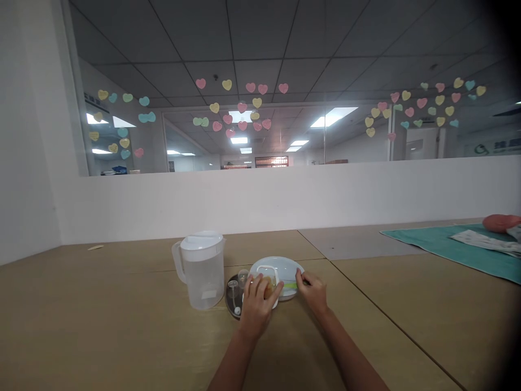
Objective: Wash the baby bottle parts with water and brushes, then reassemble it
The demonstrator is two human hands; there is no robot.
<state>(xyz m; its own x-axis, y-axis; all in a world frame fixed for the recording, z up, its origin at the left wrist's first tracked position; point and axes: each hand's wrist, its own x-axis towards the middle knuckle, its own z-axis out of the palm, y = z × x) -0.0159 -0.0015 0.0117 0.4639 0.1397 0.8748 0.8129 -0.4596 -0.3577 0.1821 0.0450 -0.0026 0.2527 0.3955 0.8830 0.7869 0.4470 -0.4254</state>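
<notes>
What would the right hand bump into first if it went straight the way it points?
Probably the pale blue, rounded, shallow dish: the right hand appears right at its edge, though depth is unclear from this one view.

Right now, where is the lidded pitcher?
The pitcher stands on the table, left of centre in the head view, just left of the dark tray.

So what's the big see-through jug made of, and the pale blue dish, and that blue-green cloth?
The lidded pitcher looks like plastic: its walls are cloudy and let light through. The pale blue dish looks smooth and even, so plastic or glazed ceramic; I can't tell which. The teal cloth seems to be thin, matte fabric lying flat, though its fibre is too small to see.
</notes>
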